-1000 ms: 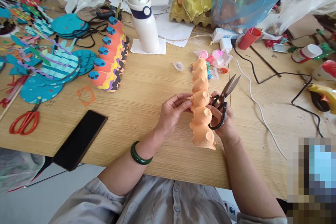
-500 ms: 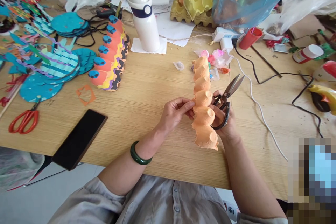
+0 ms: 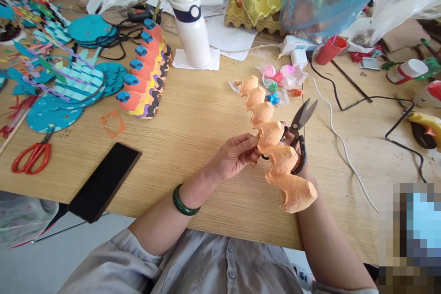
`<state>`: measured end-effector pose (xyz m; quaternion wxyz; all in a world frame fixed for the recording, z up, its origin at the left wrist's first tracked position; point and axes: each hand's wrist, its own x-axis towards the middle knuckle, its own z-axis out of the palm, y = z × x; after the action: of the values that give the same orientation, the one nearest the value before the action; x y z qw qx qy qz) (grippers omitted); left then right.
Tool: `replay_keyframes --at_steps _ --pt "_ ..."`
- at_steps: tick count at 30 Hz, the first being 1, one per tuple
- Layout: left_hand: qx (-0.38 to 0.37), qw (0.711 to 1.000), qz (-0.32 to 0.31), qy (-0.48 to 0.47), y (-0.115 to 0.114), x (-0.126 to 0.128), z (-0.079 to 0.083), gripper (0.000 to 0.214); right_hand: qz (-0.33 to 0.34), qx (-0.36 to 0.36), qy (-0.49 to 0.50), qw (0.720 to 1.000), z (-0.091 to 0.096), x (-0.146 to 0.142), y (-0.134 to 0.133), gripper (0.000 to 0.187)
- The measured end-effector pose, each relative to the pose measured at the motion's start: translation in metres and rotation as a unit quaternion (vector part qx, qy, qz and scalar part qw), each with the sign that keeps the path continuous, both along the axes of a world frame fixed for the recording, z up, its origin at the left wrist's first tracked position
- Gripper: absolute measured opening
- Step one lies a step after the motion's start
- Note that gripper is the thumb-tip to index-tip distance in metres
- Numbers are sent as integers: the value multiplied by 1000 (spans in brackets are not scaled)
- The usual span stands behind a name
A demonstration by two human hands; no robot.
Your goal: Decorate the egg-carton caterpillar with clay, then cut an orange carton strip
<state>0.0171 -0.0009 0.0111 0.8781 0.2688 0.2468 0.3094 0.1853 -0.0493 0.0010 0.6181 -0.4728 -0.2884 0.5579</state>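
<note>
An orange egg carton strip (image 3: 270, 134), one row of several cups with bottoms turned up, is held above the table. My left hand (image 3: 237, 154) pinches its left edge near the middle between thumb and fingers. Behind the strip, my right hand (image 3: 303, 169) is closed round a pair of black-handled scissors (image 3: 299, 121); their blades are apart and point away from me, to the upper right. The strip hides much of my right hand and part of the scissor handles. No paper is between the blades.
A painted egg carton caterpillar (image 3: 146, 71) stands at left, beside teal paper crafts (image 3: 79, 82). Red-handled scissors (image 3: 32, 157) and a phone (image 3: 105, 183) lie nearer me. A white bottle (image 3: 193, 36), stacked egg trays (image 3: 257, 2) and wrapped clay (image 3: 280, 76) are farther back. A white cable (image 3: 339, 140) runs at right.
The orange strip has turned, its near end swinging right and its far end left, and it has tilted to show more of its side. My left hand has shifted slightly right with it.
</note>
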Motion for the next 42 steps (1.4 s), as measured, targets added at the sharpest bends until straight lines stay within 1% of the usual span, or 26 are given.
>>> replay_keyframes --at_steps 2,4,5,6,7,10,11,12,13,15,18,22,25,28,30,31,32,33,34,36,37,38,39,40,42 --pt "58 996 53 48 -2 0 1 43 23 6 16 1000 1 2 3 42" --pt "136 975 133 117 -3 1 1 38 19 11 13 1000 2 1 6 42" --pt "156 963 166 145 -3 1 1 36 12 14 7 1000 3 0 7 41" --pt "151 957 187 161 -2 2 1 36 10 18 -1 1000 4 -2 8 40" --pt "120 959 195 164 -1 2 0 36 10 25 -7 1000 4 -4 8 40" --pt "-27 969 206 130 8 0 -2 35 -15 53 -17 998 5 -8 7 37" --pt "-50 968 215 121 11 0 -2 33 -32 58 -18 998 5 -8 7 37" --pt "-54 966 226 116 14 -1 -3 32 -51 60 -18 997 5 -7 7 38" --pt "-42 965 232 117 15 -2 -4 32 -69 61 -18 996 5 -5 7 39" --pt "-1 966 223 129 16 -2 -5 37 -98 64 -21 993 7 0 8 40" --pt "56 968 189 158 13 0 -8 44 -130 68 -30 989 8 9 11 39" --pt "108 962 168 185 12 2 -14 45 -162 70 -18 984 5 17 13 37" --pt "141 953 167 209 14 1 -19 44 -161 90 -32 982 2 22 14 35" --pt "199 932 162 254 17 -3 -24 41 -163 105 -59 979 3 26 14 31" --pt "266 904 150 300 21 -7 -23 36 -180 111 -66 975 6 29 15 30" --pt "308 882 142 328 25 -8 -21 34 -190 112 -62 973 8 30 15 30" --pt "354 853 134 359 29 -9 -18 31 -199 113 -52 972 10 31 15 31" --pt "402 817 128 393 35 -9 -14 30 -206 112 -39 971 12 31 16 32" --pt "450 775 124 426 42 -7 -10 28 -211 110 -24 971 14 31 16 33" --pt "533 681 106 491 58 -1 -4 27 -216 104 -1 971 15 31 17 37" --pt "558 638 91 522 66 2 -2 27 -217 101 2 971 14 30 17 38" --pt "572 606 74 548 74 6 -2 27 -216 98 1 971 13 30 17 39" --pt "579 586 58 564 80 9 -2 26 -213 94 -3 973 11 29 17 39" --pt "582 578 48 571 85 11 -2 23 -206 91 -8 974 10 29 17 39" --pt "584 575 37 571 90 11 -4 21 -186 85 -16 979 7 28 17 39"
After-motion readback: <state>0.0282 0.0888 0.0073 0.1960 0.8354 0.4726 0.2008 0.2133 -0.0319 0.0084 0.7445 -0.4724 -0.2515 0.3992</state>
